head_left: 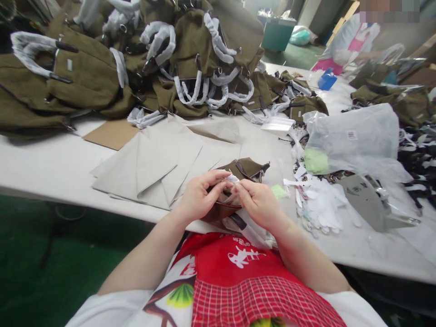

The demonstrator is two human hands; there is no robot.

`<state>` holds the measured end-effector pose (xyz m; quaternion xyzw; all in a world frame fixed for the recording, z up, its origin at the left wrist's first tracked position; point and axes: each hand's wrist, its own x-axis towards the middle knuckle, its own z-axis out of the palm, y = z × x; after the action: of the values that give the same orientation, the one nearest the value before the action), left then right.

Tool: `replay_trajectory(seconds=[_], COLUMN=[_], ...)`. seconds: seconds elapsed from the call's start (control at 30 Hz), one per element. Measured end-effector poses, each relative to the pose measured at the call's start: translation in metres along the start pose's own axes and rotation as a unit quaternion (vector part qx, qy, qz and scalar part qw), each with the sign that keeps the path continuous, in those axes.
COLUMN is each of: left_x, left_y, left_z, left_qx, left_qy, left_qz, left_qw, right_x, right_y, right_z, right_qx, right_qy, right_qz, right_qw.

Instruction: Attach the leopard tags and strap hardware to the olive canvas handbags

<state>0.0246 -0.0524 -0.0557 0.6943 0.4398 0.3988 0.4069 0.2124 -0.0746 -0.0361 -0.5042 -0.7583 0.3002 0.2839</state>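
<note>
Red apron (254, 272) at bottom centre, closest. Pale surface (44, 161) across mid-frame. Olive bags (190, 43) heaped upper left to top centre. Grey sheets (153, 154) left of centre. Clear plastic bag (357, 131) at right. Small bag (250, 168), unzipped, just below centre. Left hand (197, 197) and right hand (260, 204) over it, fingertips pinching a whitish bit (233, 178).
</note>
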Motion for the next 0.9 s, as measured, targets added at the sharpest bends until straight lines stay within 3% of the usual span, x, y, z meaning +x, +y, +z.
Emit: replay_trajectory(seconds=[0.13, 0.27, 0.7, 0.9], left_x=[0.0, 0.001, 0.0, 0.001], left_y=[-0.002, -0.004, -0.004, -0.003], left_z=[0.0, 0.0, -0.002, -0.002], left_qx=[-0.043, -0.059, -0.022, 0.003], left_qy=[-0.008, -0.013, -0.013, -0.001], left_qz=[-0.038, -0.054, -0.039, -0.019], left_qw=[0.998, 0.997, 0.999, 1.0], right_x=[0.001, 0.003, 0.006, 0.01], right_y=[0.0, 0.001, 0.001, -0.002], right_z=[-0.002, -0.004, -0.011, -0.013], right_qx=[-0.005, 0.006, 0.092, 0.137], right_qy=[-0.071, -0.089, -0.203, -0.188], right_qz=[0.012, 0.017, 0.041, 0.075], right_qw=[0.997, 0.996, 0.974, 0.97])
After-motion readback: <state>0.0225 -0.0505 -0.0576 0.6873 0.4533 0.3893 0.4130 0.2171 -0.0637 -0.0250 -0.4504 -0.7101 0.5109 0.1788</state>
